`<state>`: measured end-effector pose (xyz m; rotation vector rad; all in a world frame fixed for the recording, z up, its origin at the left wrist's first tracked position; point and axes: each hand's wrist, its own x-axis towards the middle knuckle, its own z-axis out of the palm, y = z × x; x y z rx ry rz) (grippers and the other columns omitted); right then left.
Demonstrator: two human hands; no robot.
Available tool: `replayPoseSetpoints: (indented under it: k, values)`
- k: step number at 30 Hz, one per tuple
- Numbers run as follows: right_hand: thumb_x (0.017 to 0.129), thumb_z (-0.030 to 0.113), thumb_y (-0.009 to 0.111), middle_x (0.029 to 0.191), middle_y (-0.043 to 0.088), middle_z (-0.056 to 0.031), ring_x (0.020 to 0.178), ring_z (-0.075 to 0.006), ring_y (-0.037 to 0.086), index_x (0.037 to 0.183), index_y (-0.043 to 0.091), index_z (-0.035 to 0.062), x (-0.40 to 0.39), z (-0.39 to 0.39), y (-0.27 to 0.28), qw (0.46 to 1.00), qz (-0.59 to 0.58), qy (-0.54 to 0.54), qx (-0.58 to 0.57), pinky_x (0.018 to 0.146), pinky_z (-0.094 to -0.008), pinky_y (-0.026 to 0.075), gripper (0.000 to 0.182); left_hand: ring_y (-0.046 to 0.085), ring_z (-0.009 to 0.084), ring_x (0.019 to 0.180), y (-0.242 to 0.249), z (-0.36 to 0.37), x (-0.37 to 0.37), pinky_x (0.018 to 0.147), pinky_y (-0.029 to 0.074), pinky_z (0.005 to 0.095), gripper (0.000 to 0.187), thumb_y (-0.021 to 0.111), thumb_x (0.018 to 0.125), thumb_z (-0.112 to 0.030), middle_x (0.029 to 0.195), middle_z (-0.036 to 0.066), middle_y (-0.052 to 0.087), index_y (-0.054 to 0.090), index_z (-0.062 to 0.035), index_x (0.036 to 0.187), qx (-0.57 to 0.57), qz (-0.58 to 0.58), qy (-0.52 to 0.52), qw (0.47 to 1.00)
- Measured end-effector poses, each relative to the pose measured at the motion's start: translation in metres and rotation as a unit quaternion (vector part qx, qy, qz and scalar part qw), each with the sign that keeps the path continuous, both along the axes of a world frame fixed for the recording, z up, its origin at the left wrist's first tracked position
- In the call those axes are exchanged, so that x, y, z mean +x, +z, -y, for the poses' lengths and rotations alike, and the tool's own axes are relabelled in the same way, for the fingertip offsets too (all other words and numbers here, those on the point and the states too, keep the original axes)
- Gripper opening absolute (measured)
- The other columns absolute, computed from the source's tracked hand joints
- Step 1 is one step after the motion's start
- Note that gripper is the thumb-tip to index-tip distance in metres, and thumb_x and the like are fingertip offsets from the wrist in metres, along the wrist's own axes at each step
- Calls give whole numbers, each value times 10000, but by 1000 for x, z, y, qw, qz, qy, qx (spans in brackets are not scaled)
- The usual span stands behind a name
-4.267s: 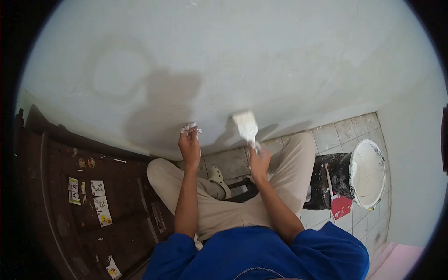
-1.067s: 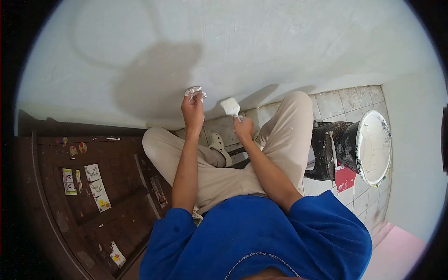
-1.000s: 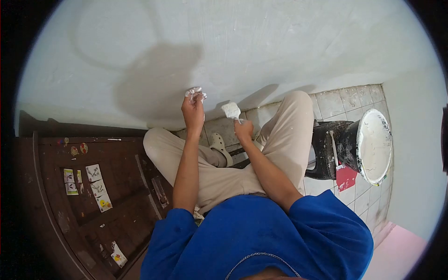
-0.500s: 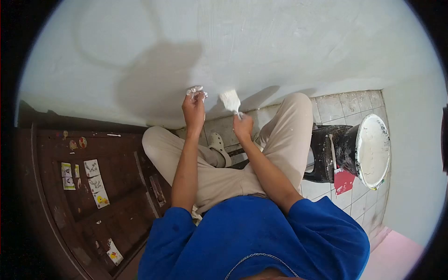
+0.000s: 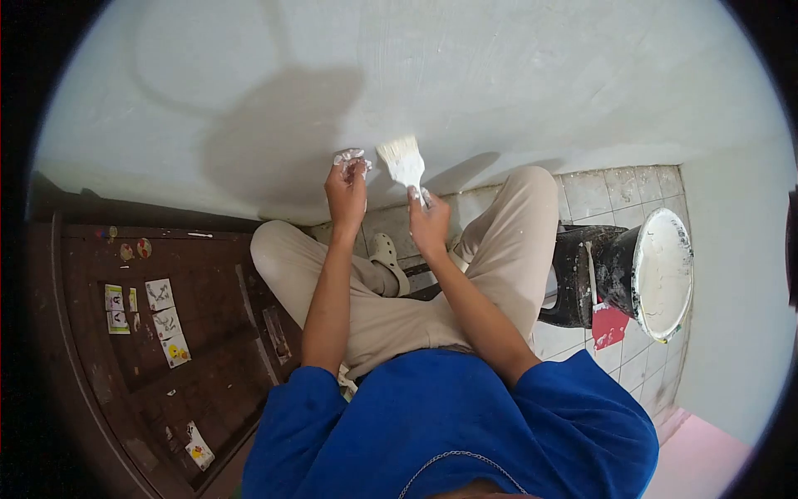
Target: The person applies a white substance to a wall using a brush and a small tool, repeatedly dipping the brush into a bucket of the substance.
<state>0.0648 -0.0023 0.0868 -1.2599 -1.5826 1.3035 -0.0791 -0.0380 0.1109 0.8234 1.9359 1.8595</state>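
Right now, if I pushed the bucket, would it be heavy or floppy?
The bucket would probably feel heavy, since there's white paint inside, though I can't tell how deep. Its black side holds a round shape, so it's likely stiff, not floppy. The rim is smeared white and could be slippery if that's wet.

So the floor (image 5: 628, 190) is pale square tile, pretty grubby, with white splotches and dark grout. On the right there's a scuffed black stool-looking thing (image 5: 569, 270) and a black bucket (image 5: 615, 270) of white stuff, though I can't tell if the bucket's on it or just beside it. A cream clog (image 5: 385, 259) with holes shows against the tiles too, further left.
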Motion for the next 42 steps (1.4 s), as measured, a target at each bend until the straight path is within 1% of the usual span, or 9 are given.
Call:
replayPoseSetpoints:
  k: [3,6,15,22,28,31,34,37,42]
  values:
    - [917,250,581,525,511,-46,465,-123,440,775,622,-44,2,1,-66,979,101,-28,-174,475,-336,383,329,629,148,812,-2,-2,2,739,492,280,180,545,912,-73,881,93,654,587,35,1049,4,24,-7,1000]
    - [910,277,596,460,431,6,388,-115,419,681,598,-3,4,3,-93,973,89,-64,-201,397,-321,334,361,633,151,821,-3,0,2,743,492,280,186,546,910,-70,885,94,655,583,35,1060,-22,19,-3,1000]
    - [919,285,586,548,508,-37,487,-105,436,779,624,-41,19,-1,38,996,-59,-29,52,479,-333,386,358,642,156,831,-10,-3,-3,752,495,284,183,557,908,-73,888,94,661,582,31,1057,27,22,-8,999]
    - [852,319,621,518,552,-96,492,-203,550,664,613,-33,25,-13,-76,960,165,-71,-213,538,-380,427,399,640,152,807,-8,-7,2,738,496,284,167,566,905,-81,877,93,665,600,27,1029,-30,5,-16,999]
    - [844,308,620,531,584,-94,504,-202,594,639,622,-16,10,-10,-109,977,176,-38,-112,519,-360,443,383,637,164,768,-11,-8,14,715,496,294,186,592,893,-112,851,112,671,616,41,995,-69,-15,-47,996]
    - [855,315,591,601,618,-173,593,-297,650,733,636,-66,9,-17,-116,977,167,-57,-120,589,-409,468,402,637,165,764,-12,-11,14,716,497,295,194,594,890,-116,856,117,674,615,44,999,-77,-25,-51,995]
    - [855,292,601,584,615,-162,553,-289,639,725,641,-57,10,-22,-105,974,147,-50,-167,561,-399,464,374,638,166,771,-8,-9,12,723,497,295,198,593,891,-115,864,115,675,614,42,1010,-91,-29,-47,994]
    - [866,289,614,522,563,-57,454,-159,542,696,636,-19,7,-22,-103,978,137,-56,-145,461,-334,419,353,637,163,777,-6,-7,12,729,496,293,204,594,891,-116,868,111,675,612,39,1022,-86,-27,-39,995]
    - [875,279,618,518,547,-38,447,-134,520,704,635,-18,-1,-28,-105,982,119,-63,-130,445,-322,401,343,633,153,776,-8,-5,10,728,494,288,204,596,891,-110,867,101,674,614,30,1037,-92,-42,-34,994]
